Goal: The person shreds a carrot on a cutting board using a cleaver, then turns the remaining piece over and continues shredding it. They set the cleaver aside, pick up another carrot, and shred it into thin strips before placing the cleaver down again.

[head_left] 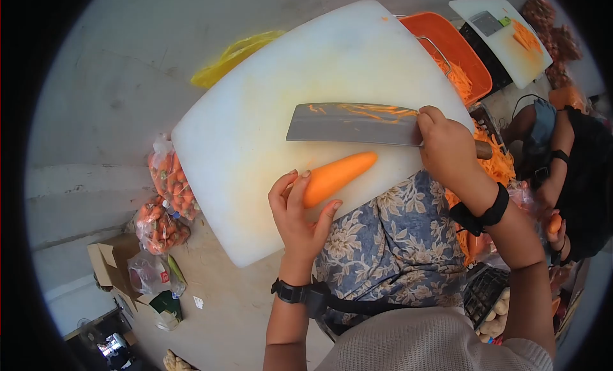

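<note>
A large white cutting board [255, 122] lies in front of me. On its near part rests a peeled orange carrot [341, 177], its narrow end pointing up and to the right. My left hand [299, 211] grips the carrot's thick end between fingers and thumb. My right hand [450, 144] is closed round the handle end of a wide cleaver [354, 131], whose blade reaches left above the carrot. Thin orange shreds cling to the blade. Blade and carrot are apart.
An orange tub [476, 58] with shredded carrot stands behind the board at the right. Bags of carrots [172, 186] lie on the left, near a cardboard box [113, 262]. At the far right a co-worker [584, 173] holds a carrot [554, 224]. Another board [520, 58] is beyond.
</note>
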`<state>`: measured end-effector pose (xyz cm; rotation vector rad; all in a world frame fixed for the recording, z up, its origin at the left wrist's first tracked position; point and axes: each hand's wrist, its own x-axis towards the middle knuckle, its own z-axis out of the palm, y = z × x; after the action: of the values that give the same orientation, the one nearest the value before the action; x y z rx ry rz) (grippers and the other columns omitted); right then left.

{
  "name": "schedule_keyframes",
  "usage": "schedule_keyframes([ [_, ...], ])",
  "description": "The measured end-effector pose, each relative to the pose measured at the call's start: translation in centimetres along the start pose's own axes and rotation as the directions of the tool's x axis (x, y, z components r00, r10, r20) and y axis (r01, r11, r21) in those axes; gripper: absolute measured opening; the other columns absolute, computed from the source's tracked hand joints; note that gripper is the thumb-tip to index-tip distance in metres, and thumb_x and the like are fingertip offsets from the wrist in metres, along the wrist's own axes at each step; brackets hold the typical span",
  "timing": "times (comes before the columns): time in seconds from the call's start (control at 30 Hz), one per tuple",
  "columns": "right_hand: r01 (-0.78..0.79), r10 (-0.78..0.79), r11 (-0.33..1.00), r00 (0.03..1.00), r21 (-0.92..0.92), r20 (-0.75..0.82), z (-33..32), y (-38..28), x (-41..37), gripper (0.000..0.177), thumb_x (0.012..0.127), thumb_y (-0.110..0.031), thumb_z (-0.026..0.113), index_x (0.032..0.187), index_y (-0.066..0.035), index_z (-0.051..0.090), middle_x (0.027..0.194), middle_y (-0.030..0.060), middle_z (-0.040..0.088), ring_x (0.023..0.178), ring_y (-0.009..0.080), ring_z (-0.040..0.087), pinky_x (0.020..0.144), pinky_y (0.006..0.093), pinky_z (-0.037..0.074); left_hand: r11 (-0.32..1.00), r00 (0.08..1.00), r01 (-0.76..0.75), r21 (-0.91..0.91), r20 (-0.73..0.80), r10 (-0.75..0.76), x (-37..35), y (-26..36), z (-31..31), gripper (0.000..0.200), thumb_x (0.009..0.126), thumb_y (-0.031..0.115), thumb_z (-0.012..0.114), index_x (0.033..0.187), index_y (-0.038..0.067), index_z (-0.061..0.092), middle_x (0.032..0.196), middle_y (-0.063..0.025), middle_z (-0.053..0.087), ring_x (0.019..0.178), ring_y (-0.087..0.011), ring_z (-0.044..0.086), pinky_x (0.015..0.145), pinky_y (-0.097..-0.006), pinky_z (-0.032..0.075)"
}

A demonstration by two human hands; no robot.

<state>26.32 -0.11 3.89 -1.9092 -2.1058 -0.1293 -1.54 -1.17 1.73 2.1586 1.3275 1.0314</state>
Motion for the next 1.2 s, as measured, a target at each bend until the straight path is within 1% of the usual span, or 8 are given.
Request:
schedule_keyframes([
  [0.37,-0.084,0.069,0.996,0.96,0.044,0.272,-6.3,-1.9,0.5,0.019,0.084,-0.017,0.066,0.088,0.001,0.06,0.077,0.0175,0.063,0.074,0.035,0.064,0.065,0.0421,0.051,0.997,0.998,-0.017,-0.073,-0.064,0.012,-1.0,-0.7,0.1,0.05,0.074,0.011,0.079,0.116,0.004,0.052,0.123,-0.0155,0.045,0.113,-0.0326,0.052,0.094,-0.0418,0.047],
  [0.53,-0.158,0.128,0.986,0.931,0.059,0.342,-5.1,-1.1,-0.5,0.026,0.082,-0.015,0.066,0.103,-0.001,0.059,0.074,0.0204,0.065,0.067,0.0369,0.064,0.061,0.0444,0.051,0.995,0.995,-0.01,-0.098,-0.095,0.0,-1.7,-0.1,0.1,0.052,0.072,0.011,0.08,0.116,0.003,0.052,0.122,-0.0159,0.046,0.113,-0.0333,0.052,0.093,-0.0418,0.047],
  [0.6,-0.212,0.209,0.976,0.856,-0.047,0.472,-4.9,-1.2,-0.7,0.027,0.078,-0.01,0.065,0.103,-0.001,0.059,0.072,0.0197,0.064,0.066,0.0371,0.064,0.06,0.0446,0.051,0.993,0.989,0.12,-0.005,0.093,-0.119,-0.6,1.2,-1.0,0.048,0.074,0.008,0.076,0.116,0.003,0.054,0.121,-0.0169,0.05,0.111,-0.0347,0.052,0.092,-0.0424,0.047],
  [0.63,-0.145,0.152,0.988,0.899,-0.049,0.41,-4.6,-1.0,-1.2,0.034,0.074,-0.006,0.064,0.107,-0.002,0.059,0.071,0.0193,0.064,0.066,0.0373,0.064,0.06,0.0447,0.051,0.991,0.988,0.137,-0.013,0.077,-0.135,-0.7,1.0,-0.8,0.048,0.074,0.008,0.076,0.116,0.003,0.054,0.121,-0.0169,0.05,0.111,-0.0347,0.052,0.092,-0.0424,0.047],
  [0.83,-0.085,0.052,0.991,0.957,0.103,0.284,-4.0,-0.2,-0.4,0.03,0.077,-0.01,0.067,0.106,-0.002,0.064,0.073,0.0192,0.065,0.067,0.0364,0.065,0.061,0.0426,0.051,0.985,0.984,-0.17,-0.027,0.044,0.172,0.1,-0.7,-0.6,0.04,0.067,0.006,0.074,0.106,0.003,0.063,0.115,-0.0167,0.056,0.111,-0.0335,0.053,0.093,-0.0442,0.046],
  [0.9,-0.088,0.054,0.989,0.961,0.115,0.271,-4.1,-0.2,-0.4,0.022,0.082,-0.014,0.067,0.102,-0.003,0.066,0.073,0.019,0.064,0.066,0.0361,0.064,0.06,0.0413,0.05,0.916,0.966,-0.257,0.308,0.057,0.252,0.6,-0.4,-0.9,0.036,0.065,0.005,0.074,0.099,0.005,0.066,0.112,-0.0129,0.058,0.11,-0.0321,0.054,0.095,-0.0459,0.044],
  [1.13,-0.017,-0.054,0.971,0.955,0.237,0.29,-6.5,-3.0,-0.6,0.029,0.077,-0.009,0.068,0.106,-0.004,0.066,0.072,0.0164,0.063,0.064,0.0334,0.063,0.058,0.04,0.049,0.95,0.962,-0.242,0.199,-0.081,0.262,-1.3,0.3,0.8,0.029,0.069,0.006,0.073,0.097,0.008,0.069,0.111,-0.0072,0.06,0.104,-0.0268,0.054,0.09,-0.0435,0.043],
  [1.2,0.051,-0.132,0.972,0.926,0.23,0.355,-7.9,-3.9,-0.3,0.041,0.069,-0.005,0.068,0.11,-0.005,0.065,0.072,0.0141,0.062,0.064,0.0317,0.062,0.057,0.0393,0.048,0.896,0.937,-0.254,0.365,-0.136,0.321,-1.1,0.6,1.4,0.016,0.076,0.012,0.068,0.092,0.013,0.069,0.107,-0.0018,0.061,0.103,-0.0211,0.053,0.086,-0.0384,0.045],
])
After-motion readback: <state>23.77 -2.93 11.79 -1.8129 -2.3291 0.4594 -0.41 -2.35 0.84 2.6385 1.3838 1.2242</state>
